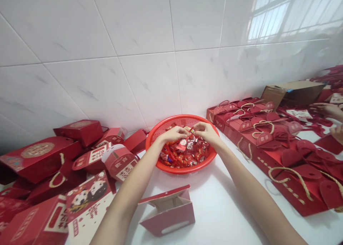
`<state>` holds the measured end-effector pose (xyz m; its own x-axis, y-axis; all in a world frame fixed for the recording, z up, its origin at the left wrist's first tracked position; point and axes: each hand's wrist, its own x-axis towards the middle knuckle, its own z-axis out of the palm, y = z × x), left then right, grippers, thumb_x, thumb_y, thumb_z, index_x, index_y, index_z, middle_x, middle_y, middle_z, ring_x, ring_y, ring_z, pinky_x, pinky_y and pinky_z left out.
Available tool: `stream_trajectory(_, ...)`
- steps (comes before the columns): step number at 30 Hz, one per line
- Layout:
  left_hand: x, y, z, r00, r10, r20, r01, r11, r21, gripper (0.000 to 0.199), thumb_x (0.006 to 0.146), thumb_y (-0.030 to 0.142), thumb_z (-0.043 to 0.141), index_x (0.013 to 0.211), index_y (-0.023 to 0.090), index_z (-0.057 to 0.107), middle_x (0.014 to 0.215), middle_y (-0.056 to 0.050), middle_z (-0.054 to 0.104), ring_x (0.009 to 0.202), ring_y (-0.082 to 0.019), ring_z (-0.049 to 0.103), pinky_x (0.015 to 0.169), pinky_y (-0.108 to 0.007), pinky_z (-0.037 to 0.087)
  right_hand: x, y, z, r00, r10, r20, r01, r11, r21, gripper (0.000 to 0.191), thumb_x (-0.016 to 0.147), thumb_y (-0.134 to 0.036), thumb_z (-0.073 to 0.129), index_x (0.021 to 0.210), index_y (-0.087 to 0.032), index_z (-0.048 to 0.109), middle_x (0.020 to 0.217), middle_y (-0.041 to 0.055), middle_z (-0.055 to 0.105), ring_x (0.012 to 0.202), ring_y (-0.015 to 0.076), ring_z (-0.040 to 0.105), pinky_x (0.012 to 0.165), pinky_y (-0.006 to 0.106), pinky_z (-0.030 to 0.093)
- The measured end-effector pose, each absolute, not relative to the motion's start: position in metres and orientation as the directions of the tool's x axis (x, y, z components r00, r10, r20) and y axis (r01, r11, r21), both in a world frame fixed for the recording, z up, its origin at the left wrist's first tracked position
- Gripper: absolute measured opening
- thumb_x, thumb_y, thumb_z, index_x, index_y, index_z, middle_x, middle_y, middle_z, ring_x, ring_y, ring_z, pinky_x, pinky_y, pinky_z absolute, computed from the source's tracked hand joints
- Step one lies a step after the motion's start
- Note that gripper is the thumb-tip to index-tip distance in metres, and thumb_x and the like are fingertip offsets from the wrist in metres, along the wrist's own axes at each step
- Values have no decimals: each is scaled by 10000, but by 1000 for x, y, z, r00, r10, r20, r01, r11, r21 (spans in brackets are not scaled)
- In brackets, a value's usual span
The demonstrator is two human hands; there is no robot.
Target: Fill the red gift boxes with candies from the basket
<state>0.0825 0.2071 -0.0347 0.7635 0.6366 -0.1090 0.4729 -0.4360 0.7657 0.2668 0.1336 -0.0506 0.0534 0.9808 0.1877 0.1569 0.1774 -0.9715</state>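
Observation:
A round red plastic basket (183,170) against the tiled wall holds many wrapped candies (174,155), mostly red. Over its left part is my left hand (176,133), fingers bent together above the candies; what they hold, if anything, is hidden. My right hand (204,131) reaches in from the right, thumb and fingertips pinched at a small wrapped candy (192,130). Between my forearms, in front of the basket, an open red gift box (171,213) stands on the white table (214,202), its top flaps apart.
Red gift boxes (50,152) are piled at the left. Closed boxes with rope handles (249,141) stand in rows at the right. Beyond them are a cardboard box (292,91) and another person's hands (328,111) near red packaging.

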Motion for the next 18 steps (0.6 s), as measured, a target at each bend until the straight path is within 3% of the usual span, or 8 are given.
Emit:
stream_trajectory(5,80,213,-46,738,636,-225,611,-489,623,157,726,218,603,807,148,717,788,-17,718,763,-169,631,716,-237,478,267,135,-52,56,983,174,177,161,-971,265,631,-173,603,891,-166,655,638,-15,642,567,133,562,523,239,395)
stream_trajectory(10,81,212,-47,724,655,-215,660,-569,491,199,700,121,585,825,166,733,825,-24,745,810,-193,666,735,-243,487,268,137,-55,54,981,189,180,176,-968,267,633,-201,603,892,-160,654,611,-22,621,557,134,548,510,239,374)
stream_trajectory(14,97,202,-40,768,628,-129,615,-665,423,243,752,102,557,891,170,745,948,-42,755,910,-211,671,830,-261,480,268,140,-57,92,972,215,170,197,-966,231,623,-226,608,844,-164,635,620,-22,624,578,139,558,549,251,408)
stream_trajectory(18,119,188,-38,881,449,-149,472,-810,348,247,798,182,626,1014,200,746,1018,-39,755,926,-210,678,843,-263,489,267,143,-58,152,961,233,146,212,-966,251,588,-210,594,835,-175,623,626,-30,617,597,143,568,583,260,437)
